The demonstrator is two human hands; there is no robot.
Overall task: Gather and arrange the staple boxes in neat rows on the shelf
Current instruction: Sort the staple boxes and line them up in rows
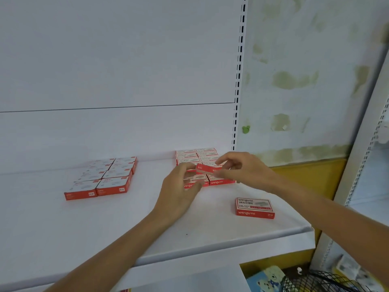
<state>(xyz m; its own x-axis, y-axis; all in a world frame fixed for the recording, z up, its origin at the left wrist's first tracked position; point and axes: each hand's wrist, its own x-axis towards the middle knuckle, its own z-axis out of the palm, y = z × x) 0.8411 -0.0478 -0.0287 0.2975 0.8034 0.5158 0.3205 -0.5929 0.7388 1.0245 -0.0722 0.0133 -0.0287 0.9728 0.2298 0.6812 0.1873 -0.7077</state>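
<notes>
A red and white staple box is held in the air between my left hand and my right hand, each pinching one end. It hovers just above a block of staple boxes laid in two rows at the shelf's back right. Part of that block is hidden behind my hands. A second block of boxes lies in two rows on the left of the white shelf. One loose staple box lies flat near the shelf's right front corner.
The shelf's front edge runs below my forearms, and its right end stops at a slotted upright. A stained wall and another white rack stand to the right. A black wire basket sits on the floor below.
</notes>
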